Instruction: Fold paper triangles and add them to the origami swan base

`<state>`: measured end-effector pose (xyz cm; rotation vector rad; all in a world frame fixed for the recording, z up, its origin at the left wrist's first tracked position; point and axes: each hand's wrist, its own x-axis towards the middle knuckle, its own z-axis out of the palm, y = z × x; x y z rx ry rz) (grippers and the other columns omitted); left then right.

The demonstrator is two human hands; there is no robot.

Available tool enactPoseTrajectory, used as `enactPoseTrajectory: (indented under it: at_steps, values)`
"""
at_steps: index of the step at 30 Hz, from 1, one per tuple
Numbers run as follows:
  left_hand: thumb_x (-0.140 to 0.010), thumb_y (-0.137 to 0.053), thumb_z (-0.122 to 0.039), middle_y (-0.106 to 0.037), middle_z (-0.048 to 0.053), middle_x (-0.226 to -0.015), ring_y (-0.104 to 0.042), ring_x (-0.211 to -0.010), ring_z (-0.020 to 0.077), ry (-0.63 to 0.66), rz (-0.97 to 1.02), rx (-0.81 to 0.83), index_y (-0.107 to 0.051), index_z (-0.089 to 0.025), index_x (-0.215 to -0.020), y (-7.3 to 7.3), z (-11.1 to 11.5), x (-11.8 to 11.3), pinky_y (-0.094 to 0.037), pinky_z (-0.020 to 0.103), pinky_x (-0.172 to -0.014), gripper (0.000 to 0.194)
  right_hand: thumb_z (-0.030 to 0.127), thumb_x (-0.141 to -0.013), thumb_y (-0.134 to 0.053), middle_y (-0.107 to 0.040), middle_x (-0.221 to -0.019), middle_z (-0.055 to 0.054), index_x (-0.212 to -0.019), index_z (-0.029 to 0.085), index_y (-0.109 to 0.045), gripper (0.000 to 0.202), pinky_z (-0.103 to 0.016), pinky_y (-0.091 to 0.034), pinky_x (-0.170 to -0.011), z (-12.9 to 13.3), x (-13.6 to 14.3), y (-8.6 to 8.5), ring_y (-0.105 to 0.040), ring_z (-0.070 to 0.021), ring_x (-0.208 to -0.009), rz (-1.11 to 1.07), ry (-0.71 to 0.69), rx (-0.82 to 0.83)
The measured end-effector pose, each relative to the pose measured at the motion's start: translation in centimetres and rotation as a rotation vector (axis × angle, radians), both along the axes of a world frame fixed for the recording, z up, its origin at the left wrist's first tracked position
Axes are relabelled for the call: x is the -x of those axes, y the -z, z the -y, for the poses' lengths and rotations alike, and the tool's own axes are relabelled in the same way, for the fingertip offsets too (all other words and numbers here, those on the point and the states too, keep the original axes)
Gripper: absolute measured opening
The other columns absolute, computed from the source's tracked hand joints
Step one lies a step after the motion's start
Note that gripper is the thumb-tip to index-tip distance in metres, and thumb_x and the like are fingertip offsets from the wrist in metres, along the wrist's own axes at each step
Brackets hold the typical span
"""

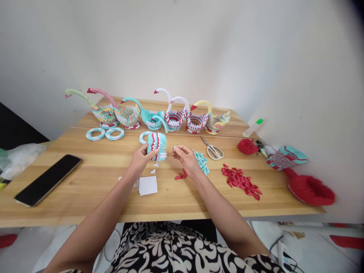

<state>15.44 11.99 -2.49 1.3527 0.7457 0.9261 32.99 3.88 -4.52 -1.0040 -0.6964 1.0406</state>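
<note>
The left hand (141, 156) pinches the folded-paper cylinder (157, 142), likely light, crushable, best gripped by the wall between its fingers, the right hand (185, 156) a white piece (174, 148).

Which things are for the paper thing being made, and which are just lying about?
Probably for the job: striped paper piece in the left hand, small white piece in the right hand, turquoise pieces, red pieces.
Probably just lying about: phone, scissors, paper swans.
</note>
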Motion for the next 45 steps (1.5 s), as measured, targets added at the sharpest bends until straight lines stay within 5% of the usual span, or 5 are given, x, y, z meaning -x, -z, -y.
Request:
enactPoseTrajectory:
  at_steps: [28, 35, 45]
  values:
    - [-0.060, -0.082, -0.040, -0.060, -0.001, -0.069, -0.049, -0.064, 0.0117, 0.098, 0.027, 0.007, -0.064, -0.014, -0.076, -0.3, 0.5, -0.3, -0.043, 0.024, -0.063, 0.035, 0.042, -0.047, -0.093, -0.068, -0.069, 0.003, -0.071, 0.019, -0.071, 0.041, -0.023, -0.052, -0.067, -0.1, 1.0, 0.8, -0.061, -0.0091, -0.063, -0.099, -0.159, 0.149]
    - [-0.062, -0.081, -0.041, -0.060, 0.000, -0.071, -0.050, -0.067, 0.0132, 0.095, 0.006, -0.013, -0.063, -0.015, -0.077, 0.5, 0.2, -0.2, -0.042, 0.024, -0.063, 0.035, 0.045, -0.047, -0.093, -0.064, -0.063, 0.003, -0.066, 0.019, -0.067, 0.042, -0.025, -0.051, -0.067, -0.3, 0.8, 0.9, -0.057, -0.0098, -0.062, -0.083, -0.127, 0.082]
    - [-0.064, -0.079, -0.043, -0.063, 0.001, -0.074, -0.053, -0.068, 0.0149, 0.068, 0.000, -0.017, -0.065, -0.015, -0.081, -0.2, 0.5, -0.2, -0.043, 0.026, -0.065, 0.036, 0.049, -0.050, -0.092, -0.063, -0.061, 0.003, -0.067, 0.020, -0.067, 0.042, -0.026, -0.050, -0.067, -0.1, 0.9, 0.4, -0.056, -0.0102, -0.060, -0.056, -0.151, 0.049]
